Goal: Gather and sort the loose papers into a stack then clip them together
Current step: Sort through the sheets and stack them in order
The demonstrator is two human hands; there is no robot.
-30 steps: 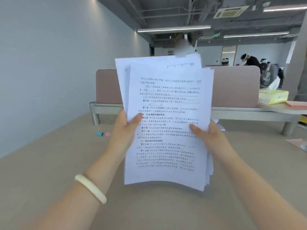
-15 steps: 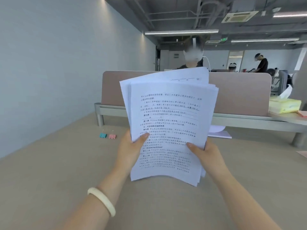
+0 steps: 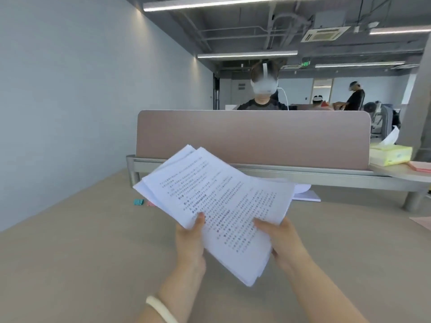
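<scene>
now that the papers (image 3: 217, 206) have tipped down from upright, squaring looks next.
left hand (image 3: 189, 241) and right hand (image 3: 282, 241) each keep a grip on the uneven sheets; clips (image 3: 138, 202) lie untouched.

Desk surface (image 3: 70, 252) passable toward the binder clips (image 3: 138, 202) at far left; divider panel (image 3: 251, 138) bars the far edge.

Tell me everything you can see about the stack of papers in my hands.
The stack of papers is white sheets of dense black print, too blurred to read. Sheets sit unevenly, corners fanned at the far left, no clip visible. It is held above the desk, top tilted left. The left hand and right hand grip its near edges, thumbs on top.
</scene>
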